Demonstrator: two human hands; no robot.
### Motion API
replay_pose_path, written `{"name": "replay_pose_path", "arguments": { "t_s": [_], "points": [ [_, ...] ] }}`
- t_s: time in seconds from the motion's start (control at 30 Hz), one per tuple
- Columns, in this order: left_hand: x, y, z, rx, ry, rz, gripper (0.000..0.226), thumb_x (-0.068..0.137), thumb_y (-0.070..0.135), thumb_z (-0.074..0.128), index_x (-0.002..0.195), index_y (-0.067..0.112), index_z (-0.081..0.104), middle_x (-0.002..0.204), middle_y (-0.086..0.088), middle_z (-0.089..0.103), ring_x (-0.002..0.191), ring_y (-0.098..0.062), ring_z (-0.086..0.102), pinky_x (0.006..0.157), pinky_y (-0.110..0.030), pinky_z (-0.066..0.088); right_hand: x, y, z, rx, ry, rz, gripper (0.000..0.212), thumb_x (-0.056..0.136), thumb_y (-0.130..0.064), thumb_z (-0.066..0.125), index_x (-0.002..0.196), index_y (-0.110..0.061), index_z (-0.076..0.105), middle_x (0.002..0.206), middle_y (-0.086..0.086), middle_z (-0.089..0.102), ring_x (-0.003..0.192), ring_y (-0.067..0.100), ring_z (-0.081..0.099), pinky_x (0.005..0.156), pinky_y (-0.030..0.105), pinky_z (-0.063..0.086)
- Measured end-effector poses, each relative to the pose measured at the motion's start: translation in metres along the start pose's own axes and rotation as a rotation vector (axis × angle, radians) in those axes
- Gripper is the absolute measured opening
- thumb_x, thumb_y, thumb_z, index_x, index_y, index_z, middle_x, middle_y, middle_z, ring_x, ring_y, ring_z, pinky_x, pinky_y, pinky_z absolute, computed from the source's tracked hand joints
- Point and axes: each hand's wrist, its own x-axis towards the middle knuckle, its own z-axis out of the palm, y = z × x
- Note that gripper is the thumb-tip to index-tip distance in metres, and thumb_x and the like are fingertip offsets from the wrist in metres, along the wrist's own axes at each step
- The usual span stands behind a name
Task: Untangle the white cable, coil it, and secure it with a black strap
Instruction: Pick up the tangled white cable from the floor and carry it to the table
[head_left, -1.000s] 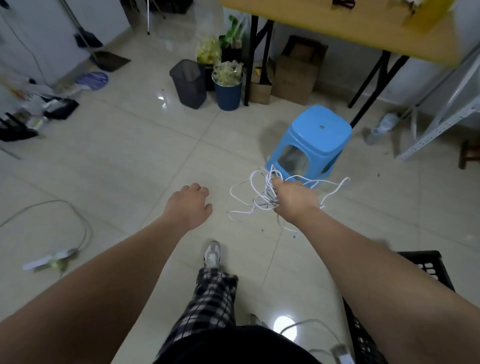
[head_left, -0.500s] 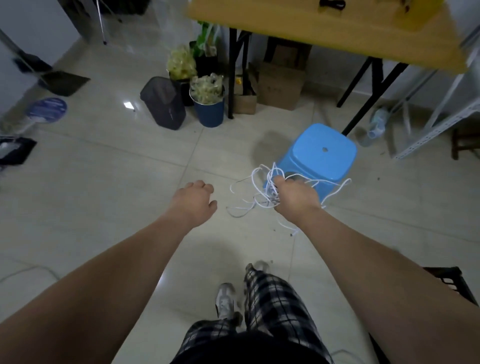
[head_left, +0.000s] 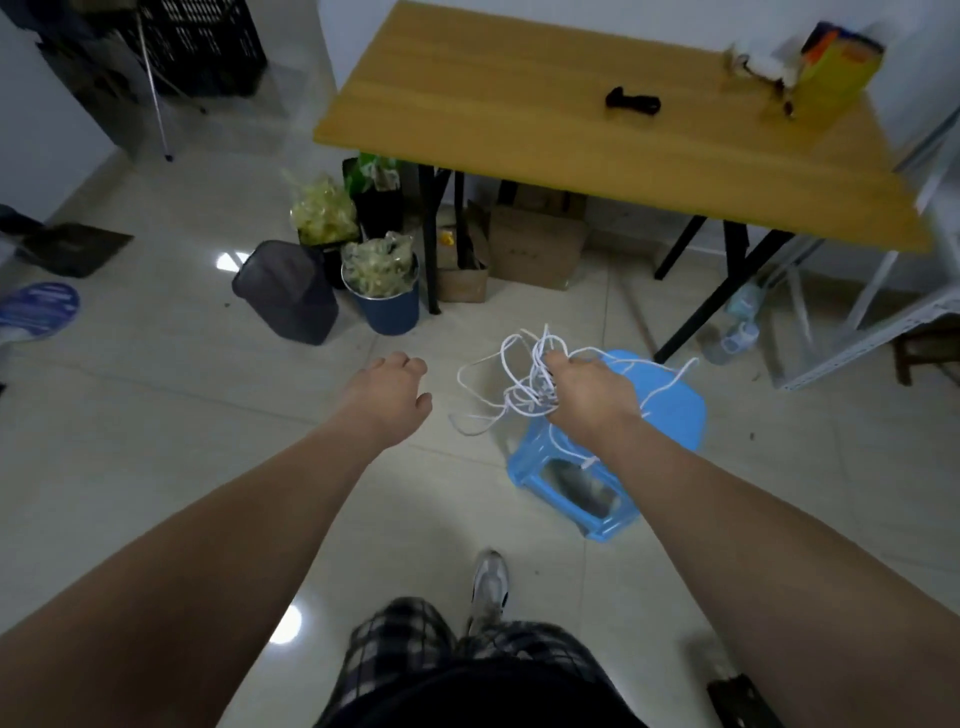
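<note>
Your right hand (head_left: 589, 392) grips the messy white cable (head_left: 511, 382) tight, up over the blue stool (head_left: 670, 410). Your left hand (head_left: 389, 395) is loosely curled, holding nothing. You're at the start, I think: next, pull loops apart. The black strap (head_left: 632, 101) waits on the table (head_left: 519, 130).

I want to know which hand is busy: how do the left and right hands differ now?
The right hand is shut in a grip on the tangled white cable; the left hand holds nothing. The right hand is above the blue stool; the left is over bare floor. Both are loosely curled, palms down.
</note>
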Motion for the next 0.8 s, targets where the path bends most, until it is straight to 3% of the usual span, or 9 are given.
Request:
{"name": "replay_pose_path", "arguments": {
  "t_s": [0.3,0.5,0.8],
  "points": [
    [0.131,0.005,-0.054,0.007,0.019,0.069,0.046,0.095,0.032,0.044,0.137,0.013,0.04,0.136,-0.01,0.042,0.123,-0.032,0.043,0.095,-0.043,0.042,0.119,0.04,-0.043,0.015,0.064,0.036,0.045,0.084,-0.02,0.058,0.126,-0.019,0.041,0.115,0.01,0.061,0.109,0.033,0.054,0.077,0.037,0.043],
    [0.238,-0.006,-0.102,0.025,0.065,0.168,0.039,0.095,0.031,0.044,0.128,0.012,0.046,0.127,-0.012,0.047,0.116,-0.033,0.049,0.09,-0.043,0.045,0.208,0.045,-0.075,-0.024,0.104,0.053,0.037,0.086,-0.028,0.058,0.119,-0.018,0.044,0.107,0.009,0.064,0.099,0.033,0.06,0.064,0.032,0.034],
    [0.366,0.001,-0.191,0.069,0.083,0.33,0.044,0.098,0.033,0.04,0.137,0.013,0.04,0.134,-0.01,0.044,0.12,-0.03,0.045,0.091,-0.041,0.043,0.314,0.059,-0.143,0.044,0.139,0.22,0.043,0.083,-0.038,0.059,0.118,-0.019,0.044,0.104,0.01,0.065,0.095,0.033,0.062,0.064,0.033,0.04]
  ]
}}
